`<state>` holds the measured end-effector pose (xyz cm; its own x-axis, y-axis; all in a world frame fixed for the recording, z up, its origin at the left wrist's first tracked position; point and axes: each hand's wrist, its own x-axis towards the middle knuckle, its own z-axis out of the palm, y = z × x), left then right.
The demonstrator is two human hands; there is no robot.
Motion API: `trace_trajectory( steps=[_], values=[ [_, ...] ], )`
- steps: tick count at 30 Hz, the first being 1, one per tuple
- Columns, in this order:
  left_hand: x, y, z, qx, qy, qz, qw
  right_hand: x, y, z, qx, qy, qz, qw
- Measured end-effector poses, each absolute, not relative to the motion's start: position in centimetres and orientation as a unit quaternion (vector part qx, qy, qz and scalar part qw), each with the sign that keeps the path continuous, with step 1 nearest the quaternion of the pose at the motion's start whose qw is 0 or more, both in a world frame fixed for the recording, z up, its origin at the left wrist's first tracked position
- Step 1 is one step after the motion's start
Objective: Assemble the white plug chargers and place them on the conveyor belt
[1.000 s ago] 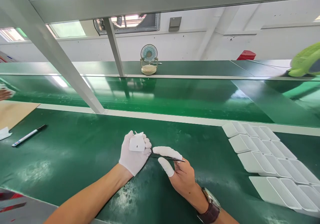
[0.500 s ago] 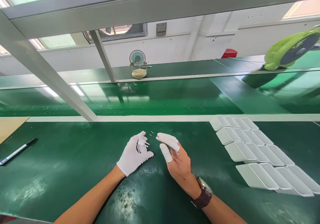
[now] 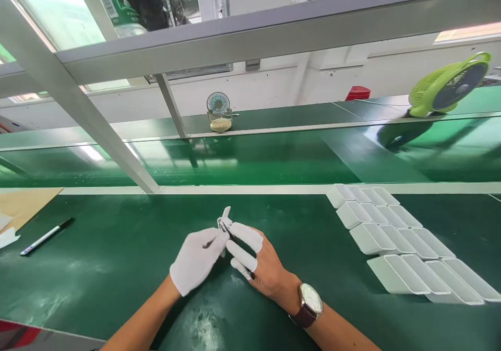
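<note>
My left hand (image 3: 198, 259) wears a white glove and is closed on a small white plastic part (image 3: 225, 215) with a thin flap sticking up. White finger covers are on several fingers of my right hand (image 3: 260, 259), which grips dark tweezers (image 3: 226, 230). The tips of the tweezers meet the white part at my left fingertips. Whether they pinch anything is too small to tell. Both hands are close together above the green tabletop (image 3: 148, 257).
Rows of white open trays (image 3: 409, 267) stand on the right. A marker pen (image 3: 47, 237) and a brown sheet (image 3: 29, 205) lie at left. A grey frame post (image 3: 97, 116) slants down to the table. Behind are a small fan (image 3: 218, 105) and a green fan (image 3: 446, 84).
My left hand has turned over, fingers now pinching the white part. The right hand has moved left, bringing the tweezers to it. The view has tilted up slightly.
</note>
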<state>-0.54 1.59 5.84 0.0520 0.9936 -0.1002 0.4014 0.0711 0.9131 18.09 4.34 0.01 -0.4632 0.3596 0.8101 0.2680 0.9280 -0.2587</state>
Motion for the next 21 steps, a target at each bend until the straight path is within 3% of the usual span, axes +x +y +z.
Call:
trace_trajectory(
  steps=[3,6,8,10,13,21],
  values=[
    [0.2,0.9,4.9,0.526,0.534,0.396,0.531,17.4,4.1,-0.1,-0.163,-0.867,0.024,0.470],
    [-1.7,1.5,4.3,0.459,0.497,0.495,0.545,16.9,3.9,-0.2,-0.197,-0.864,0.026,0.463],
    [-4.9,2.4,4.0,0.444,0.521,0.545,0.484,16.9,3.8,-0.4,-0.234,-0.855,0.042,0.462],
    [-9.4,3.2,3.6,0.463,0.605,0.539,0.360,16.9,3.9,-0.6,-0.268,-0.843,0.058,0.464],
    [-16.6,3.8,2.7,0.483,0.776,0.380,0.137,17.0,4.1,-1.3,-0.319,-0.828,0.075,0.455],
    [-26.0,3.5,0.1,0.452,0.843,0.286,0.057,16.8,4.8,-3.7,-0.423,-0.817,0.193,0.341]
  ],
)
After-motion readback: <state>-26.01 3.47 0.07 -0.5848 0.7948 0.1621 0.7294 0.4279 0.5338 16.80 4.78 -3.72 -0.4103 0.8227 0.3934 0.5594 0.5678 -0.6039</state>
